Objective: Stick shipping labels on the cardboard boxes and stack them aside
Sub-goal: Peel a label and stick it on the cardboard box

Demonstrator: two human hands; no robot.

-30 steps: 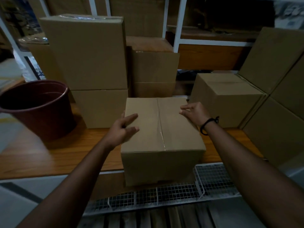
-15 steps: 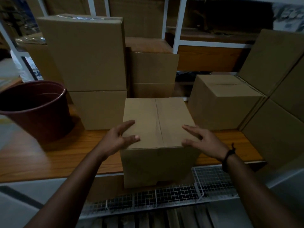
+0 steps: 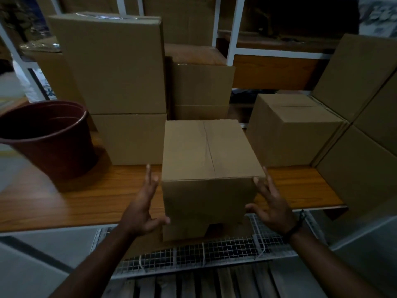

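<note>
A plain cardboard box (image 3: 204, 160) with a taped top seam stands at the front edge of the wooden table (image 3: 90, 198), its front face hanging past the edge. My left hand (image 3: 144, 209) is beside its left side, fingers straight, thumb touching the lower front corner. My right hand (image 3: 270, 203) is against its right side with spread fingers. No label shows on the box.
A dark red bucket (image 3: 47, 136) stands at the left. Two stacked boxes (image 3: 120, 82) and another box (image 3: 199, 87) are behind; one box (image 3: 290, 127) and leaning boxes (image 3: 365, 125) are at the right. A wire mesh rack (image 3: 204, 252) lies below the table edge.
Both hands have slid off the box's top and come down to its left and right sides. The box has stayed in place.
</note>
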